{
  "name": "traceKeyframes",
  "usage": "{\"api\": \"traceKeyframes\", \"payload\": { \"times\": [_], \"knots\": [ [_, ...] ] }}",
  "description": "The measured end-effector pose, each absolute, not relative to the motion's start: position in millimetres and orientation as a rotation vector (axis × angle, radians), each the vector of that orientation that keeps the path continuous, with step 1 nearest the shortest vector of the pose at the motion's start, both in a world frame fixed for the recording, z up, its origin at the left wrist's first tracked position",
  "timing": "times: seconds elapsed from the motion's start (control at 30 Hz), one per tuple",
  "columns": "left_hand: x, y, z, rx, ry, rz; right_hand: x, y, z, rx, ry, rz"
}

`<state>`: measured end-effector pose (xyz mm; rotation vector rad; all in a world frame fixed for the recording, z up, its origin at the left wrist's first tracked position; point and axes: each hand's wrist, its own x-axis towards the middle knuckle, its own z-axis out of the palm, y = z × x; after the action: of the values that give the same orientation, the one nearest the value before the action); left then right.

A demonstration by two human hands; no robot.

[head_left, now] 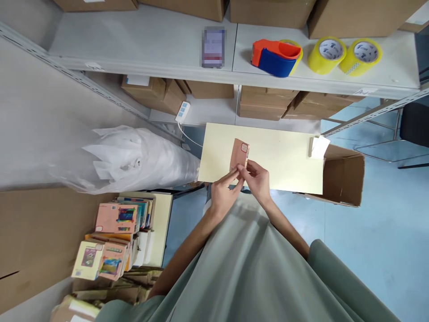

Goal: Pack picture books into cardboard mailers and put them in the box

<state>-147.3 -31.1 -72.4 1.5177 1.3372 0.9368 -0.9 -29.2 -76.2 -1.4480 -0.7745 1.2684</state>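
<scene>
A salmon-pink book point(239, 154) with a small white label near its top right corner is held over the cream table board. Its lower edge lies among the fingers of both hands. My left hand point(221, 194) pinches it at the lower left, fingers closed. At the lower right, my right hand point(258, 180) is closed on the same book, thumb and fingertips meeting those of the left hand. The fingers cover the book's bottom part.
The cream board point(284, 165) carries folded white paper point(319, 146) at its right. An open cardboard box point(345, 179) stands beside it. Book stacks point(115, 219) and a plastic-wrapped roll point(150, 158) are left. A tape dispenser point(276, 58) and tape rolls point(326, 56) sit on the shelf.
</scene>
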Motion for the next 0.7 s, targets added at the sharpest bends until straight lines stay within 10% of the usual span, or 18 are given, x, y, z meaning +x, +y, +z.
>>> {"api": "traceKeyframes", "payload": {
  "times": [0.7],
  "knots": [
    [-193, -6, -59, 0.867, 1.218, 0.823, 28, -31, -65, -1.271, -0.651, 1.464]
  ]
}}
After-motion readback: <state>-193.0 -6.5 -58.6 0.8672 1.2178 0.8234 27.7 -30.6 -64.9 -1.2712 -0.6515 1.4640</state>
